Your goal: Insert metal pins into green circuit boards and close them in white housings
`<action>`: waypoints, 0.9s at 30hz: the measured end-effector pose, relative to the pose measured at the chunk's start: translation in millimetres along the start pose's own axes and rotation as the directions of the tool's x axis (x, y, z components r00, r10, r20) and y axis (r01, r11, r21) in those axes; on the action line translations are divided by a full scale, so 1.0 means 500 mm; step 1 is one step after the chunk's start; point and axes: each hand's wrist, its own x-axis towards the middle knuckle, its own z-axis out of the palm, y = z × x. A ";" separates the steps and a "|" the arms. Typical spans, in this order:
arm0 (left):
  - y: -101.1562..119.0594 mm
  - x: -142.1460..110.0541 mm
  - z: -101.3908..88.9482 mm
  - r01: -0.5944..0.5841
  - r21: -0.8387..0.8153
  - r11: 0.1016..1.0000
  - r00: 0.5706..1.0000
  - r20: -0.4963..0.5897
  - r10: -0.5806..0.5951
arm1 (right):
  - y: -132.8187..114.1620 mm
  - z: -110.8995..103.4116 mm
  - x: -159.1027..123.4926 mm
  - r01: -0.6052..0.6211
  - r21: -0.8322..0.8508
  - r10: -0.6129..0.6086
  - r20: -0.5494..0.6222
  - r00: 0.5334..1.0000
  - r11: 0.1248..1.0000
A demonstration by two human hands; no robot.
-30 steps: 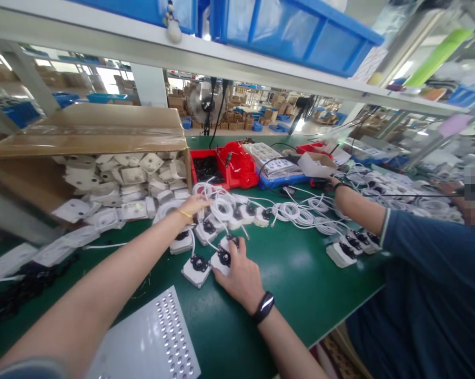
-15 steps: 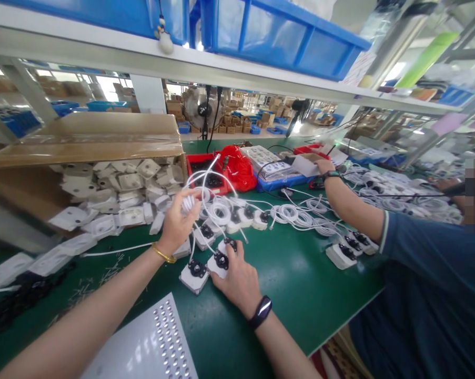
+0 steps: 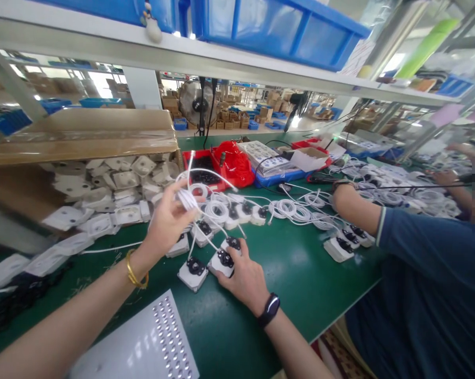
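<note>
My left hand (image 3: 167, 221) is closed around a coil of white cable (image 3: 187, 199), raised above the bench, with a loose end sticking up. My right hand (image 3: 248, 280) grips a white square housing (image 3: 217, 265) with a black round fitting on top, its fingers over the near and far sides. Just left of it sits another white housing with a black fitting (image 3: 192, 272), a cable rising from it. Behind my hands are more such housings (image 3: 244, 211) and coiled white cables (image 3: 216, 208).
A cardboard box (image 3: 83, 134) spills white plastic shells (image 3: 127, 179) at the left. A white panel with rows of metal studs (image 3: 142, 342) lies in front. Red bins (image 3: 205, 158) stand behind. At the right, a co-worker's arm (image 3: 355, 210) reaches over cables. A shelf (image 3: 221, 60) crosses overhead.
My left hand has shifted slightly left and up with the cable coil. My right hand stays on the housing. The co-worker's arm has moved a little to the right.
</note>
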 end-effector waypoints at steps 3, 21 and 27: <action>-0.029 0.005 0.006 -0.185 0.271 0.945 0.981 0.110 0.160 | 0.009 -0.002 -0.002 -0.023 -0.011 0.022 -0.014 1.000 1.000; -0.077 -0.040 -0.024 0.361 -0.386 0.849 0.892 -0.123 -0.435 | 0.008 0.005 -0.002 -0.048 0.001 0.048 -0.005 0.999 0.999; -0.108 -0.015 -0.071 0.444 -0.439 0.781 0.814 -0.167 -0.557 | 0.004 0.009 0.000 -0.046 0.003 0.046 0.007 0.999 0.999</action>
